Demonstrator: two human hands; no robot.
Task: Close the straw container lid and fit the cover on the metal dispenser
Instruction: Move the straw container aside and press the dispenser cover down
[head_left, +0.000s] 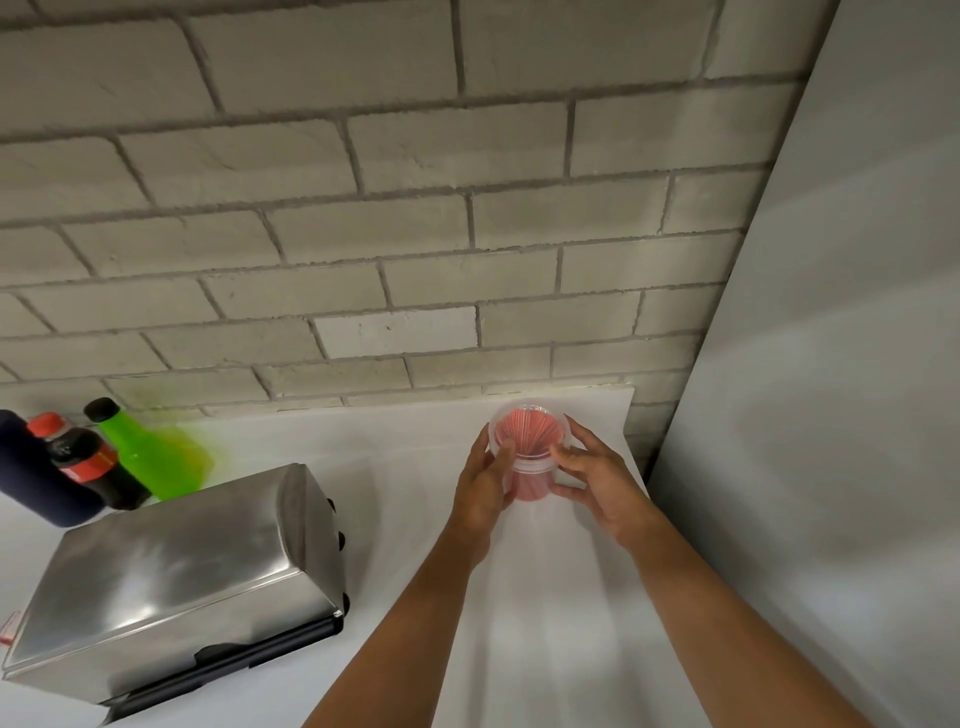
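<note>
- Straw container (530, 457): a clear round plastic tub packed with red straws, standing near the back right corner of the white counter (415, 467), close to the wall. A clear lid (530, 423) sits over its mouth; whether it is pressed fully home cannot be told.
- Left hand (485, 491) is curled around the tub's left side, thumb up by the lid's rim, fingers touching the wall of the tub.
- Right hand (597, 478) cups the right side, fingertips on the band just under the lid. Both hands have hold of the container; both forearms are bare.
- Metal dispenser (176, 577) lies well apart to the left on the same counter: a brushed steel box with a shiny top and a black base or slot along its near edge. Whether that steel top is the cover already seated cannot be told.
- Behind the dispenser stand three bottles: a dark cola bottle (85, 462) with a red cap and a red label whose writing is too blurred to read, a bright green bottle (143, 452) with a black cap, and a dark navy bottle (36, 467) at the far left.
- A scrap with red print (9, 626) shows at the left edge, unreadable.
- Counter surface is plain white and smooth.
- Pale grey painted brick wall (363, 208) rises behind it; a flat grey panel (831, 364) closes off the right side.
</note>
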